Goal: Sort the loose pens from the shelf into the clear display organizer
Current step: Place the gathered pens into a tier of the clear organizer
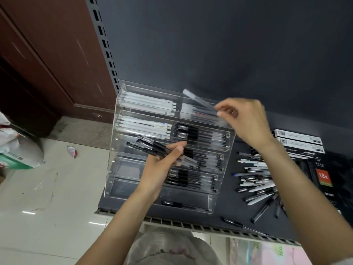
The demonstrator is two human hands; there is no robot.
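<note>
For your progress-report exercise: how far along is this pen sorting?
Done: several organizer compartments hold white and black pens. In hand: the left hand grips a black pen bundle; the right hand pinches a clear pen over the top row. Left: the loose pile and some empty compartments.

The left hand (160, 165) reaches up from below, its fingers (177, 148) curled round a bunch of black pens (152, 148). The right hand (246, 121) is higher, with its arm stretched out, pinching the end of one clear pen (198, 100).
</note>
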